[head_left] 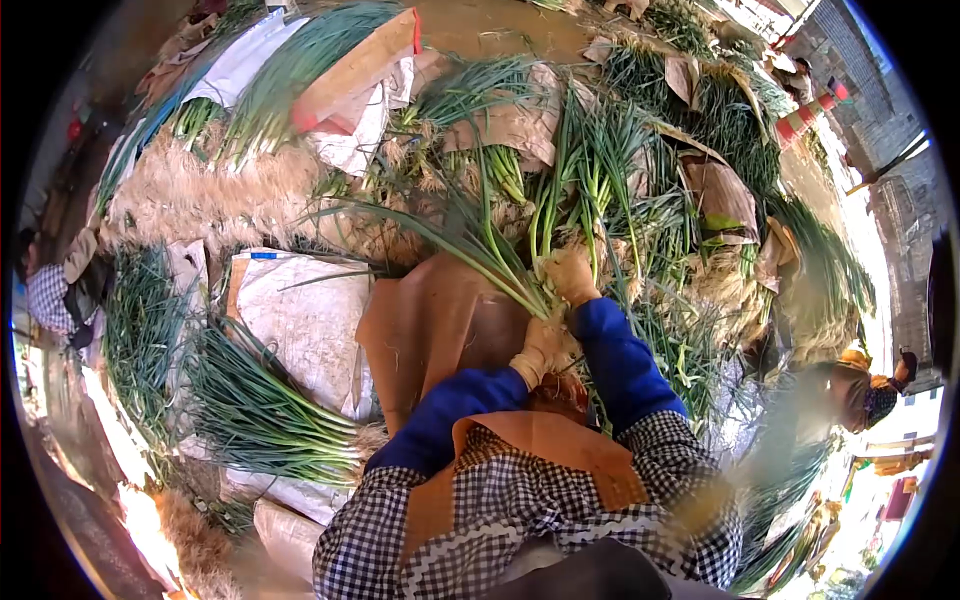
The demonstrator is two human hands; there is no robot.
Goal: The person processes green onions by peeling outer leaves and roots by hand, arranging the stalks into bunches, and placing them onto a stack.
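Wearing a pale tan glove, my left hand [543,349] is closed around the lower end of a few green onions [497,274]. Their long leaves fan out up and to the left over a brown apron or sheet [430,325]. Just above and to the right, my right hand [570,277], gloved the same way, is closed on the stalks by their pale part. The fingertips of both hands are partly hidden. Loose green onions [597,180] lie beyond my right hand.
A pile of green onions [270,400] lies on white sacking to the left, beside a white sack [300,310]. More bundles [300,90] with a wooden board [352,75] stand at the back. Another person [55,290] is at far left, one more [880,390] at right.
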